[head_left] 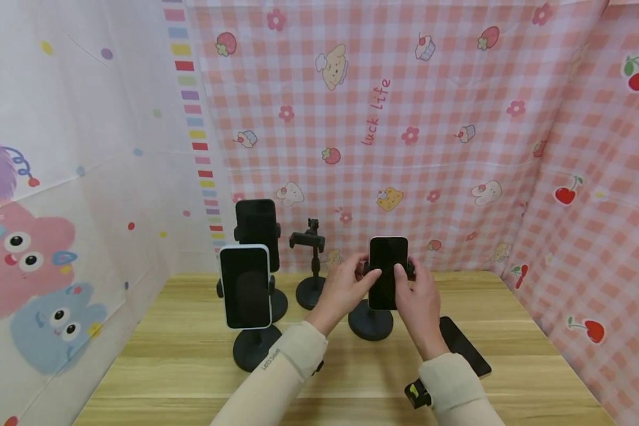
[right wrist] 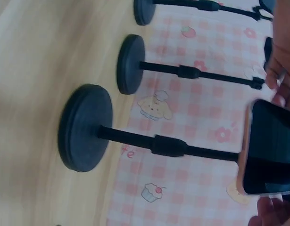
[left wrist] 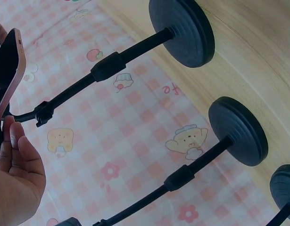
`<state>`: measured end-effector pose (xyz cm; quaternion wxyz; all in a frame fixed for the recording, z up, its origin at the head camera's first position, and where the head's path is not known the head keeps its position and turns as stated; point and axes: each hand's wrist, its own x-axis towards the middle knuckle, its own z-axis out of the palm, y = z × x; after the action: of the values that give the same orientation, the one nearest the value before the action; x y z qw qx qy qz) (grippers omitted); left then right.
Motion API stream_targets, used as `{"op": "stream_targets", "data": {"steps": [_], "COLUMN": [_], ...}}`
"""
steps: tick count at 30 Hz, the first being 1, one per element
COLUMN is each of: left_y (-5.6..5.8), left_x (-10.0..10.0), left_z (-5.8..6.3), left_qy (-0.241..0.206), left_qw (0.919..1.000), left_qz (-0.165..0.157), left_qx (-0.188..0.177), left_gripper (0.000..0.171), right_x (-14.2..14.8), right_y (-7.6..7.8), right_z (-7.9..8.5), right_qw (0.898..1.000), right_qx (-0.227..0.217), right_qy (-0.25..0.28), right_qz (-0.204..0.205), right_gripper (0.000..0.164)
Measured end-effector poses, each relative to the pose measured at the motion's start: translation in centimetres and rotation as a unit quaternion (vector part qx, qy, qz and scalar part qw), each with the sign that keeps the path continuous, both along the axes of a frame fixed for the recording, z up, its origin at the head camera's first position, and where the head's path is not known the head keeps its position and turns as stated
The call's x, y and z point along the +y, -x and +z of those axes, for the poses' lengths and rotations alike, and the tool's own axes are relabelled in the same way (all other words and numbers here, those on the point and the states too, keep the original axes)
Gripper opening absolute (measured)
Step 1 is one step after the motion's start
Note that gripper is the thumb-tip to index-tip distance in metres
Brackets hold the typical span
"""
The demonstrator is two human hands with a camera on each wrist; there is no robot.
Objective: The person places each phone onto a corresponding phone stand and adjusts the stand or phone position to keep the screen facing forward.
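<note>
A black-screened smartphone (head_left: pixel 387 254) stands upright in the clamp of a black phone stand (head_left: pixel 370 324). My left hand (head_left: pixel 346 281) grips its left side, thumb on the front edge and fingers around behind at the clamp. On the opposite side my right hand (head_left: pixel 418 296) holds it likewise, thumb on the screen. In the left wrist view, fingertips of the left hand (left wrist: pixel 22 179) touch the clamp behind the phone (left wrist: pixel 12 70). The right wrist view shows the phone's lower end (right wrist: pixel 269 155) by the stand's pole, with the right hand (right wrist: pixel 272 212) partly cut off.
To the left stand a white-framed phone (head_left: pixel 246 287) on a stand and, behind it, a black phone (head_left: pixel 258 219) on another. Between them and my hands is a stand with an unfilled clamp (head_left: pixel 307 239). Another phone (head_left: pixel 464 346) lies flat beside my right wrist. Patterned cloths hang around the table.
</note>
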<state>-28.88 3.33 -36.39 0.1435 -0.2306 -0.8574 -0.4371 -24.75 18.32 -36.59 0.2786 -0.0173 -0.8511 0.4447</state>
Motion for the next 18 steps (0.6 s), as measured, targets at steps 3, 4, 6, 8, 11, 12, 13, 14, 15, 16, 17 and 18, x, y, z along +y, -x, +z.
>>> {"op": "stream_targets", "data": {"steps": [3, 4, 6, 8, 11, 12, 13, 14, 15, 16, 17, 18], "left_y": [0.0, 0.0, 0.0, 0.0, 0.1, 0.1, 0.1, 0.1, 0.2, 0.2, 0.2, 0.3], "left_x": [0.1, 0.1, 0.1, 0.2, 0.3, 0.3, 0.3, 0.3, 0.3, 0.3, 0.3, 0.2], "left_z": [0.0, 0.0, 0.1, 0.1, 0.2, 0.2, 0.2, 0.2, 0.2, 0.2, 0.2, 0.2], "left_qy": [-0.001, 0.0, -0.001, -0.002, -0.01, -0.011, -0.012, -0.014, -0.016, -0.017, -0.017, -0.016], "left_qw": [1.0, 1.0, 1.0, 1.0, 0.9999, 0.9999, 0.9999, 0.9998, 0.9998, 0.9997, 0.9997, 0.9997], "left_qz": [0.002, 0.004, 0.006, 0.006, 0.002, 0.001, 0.0, -0.001, -0.001, 0.0, 0.002, 0.002], "left_qx": [-0.004, -0.005, -0.006, -0.008, -0.01, -0.011, -0.012, -0.013, -0.015, -0.017, -0.018, -0.017], "left_gripper": [0.047, 0.046, 0.045, 0.043, 0.039, 0.037, 0.037, 0.035, 0.034, 0.033, 0.032, 0.031], "right_x": [0.6, 0.7, 1.0, 1.1, 1.3, 1.3, 1.4, 1.4, 1.4, 1.4, 1.4, 1.4], "right_y": [0.3, 0.4, 0.5, 0.5, 0.6, 0.7, 0.7, 0.8, 0.8, 0.9, 0.9, 0.9], "right_z": [0.5, 0.6, 0.7, 0.8, 0.8, 0.9, 0.9, 0.9, 0.9, 0.8, 0.8, 0.8], "right_qw": [0.999, 0.999, 0.998, 0.998, 0.998, 0.998, 0.998, 0.998, 0.998, 0.998, 0.997, 0.997], "right_qx": [-0.011, -0.017, -0.031, -0.04, -0.044, -0.044, -0.045, -0.046, -0.047, -0.048, -0.048, -0.048], "right_qy": [0.014, 0.017, 0.021, 0.021, 0.015, 0.014, 0.013, 0.013, 0.013, 0.015, 0.017, 0.019], "right_qz": [0.028, 0.034, 0.043, 0.048, 0.048, 0.047, 0.047, 0.046, 0.047, 0.047, 0.05, 0.051], "right_gripper": [0.049, 0.049, 0.05, 0.051, 0.052, 0.052, 0.053, 0.054, 0.055, 0.054, 0.054, 0.054]}}
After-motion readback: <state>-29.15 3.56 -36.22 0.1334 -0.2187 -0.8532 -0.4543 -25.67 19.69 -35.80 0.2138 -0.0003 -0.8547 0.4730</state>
